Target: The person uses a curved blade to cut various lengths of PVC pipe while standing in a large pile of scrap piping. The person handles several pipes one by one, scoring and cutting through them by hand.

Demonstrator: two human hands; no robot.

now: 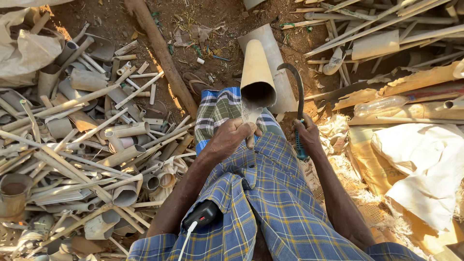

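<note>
The person sits on bare red earth, knees draped in a blue and yellow checked cloth (261, 193); the left hand (233, 137) is curled shut around the near end of a wide, tan plastic pipe section (257, 72), fingers wrapped over the rim and thumb tucked under; the pipe rises up and away from that grip, its dark open mouth just above the knuckles, and a little pale dust hangs at the mouth; behind the pipe, touching it, lies a flattened grey pipe offcut (279, 67). Just to the right of that grip, the right hand (308, 135) is closed tight on the blue-green handle of a curved, dark metal sickle blade (296, 79); the handle pokes out below the fist, and the blade arches up from it and hooks back toward the tan pipe, its tip near the pipe's side; whether it touches I cannot tell. Well to the left of the left hand sprawls a heap of cut grey and beige pipe pieces (87, 145); to the right of the sickle hand lie white woven sacks (425, 164); below the left forearm, a small black device with a white cable (202, 215) rests on the cloth.
</note>
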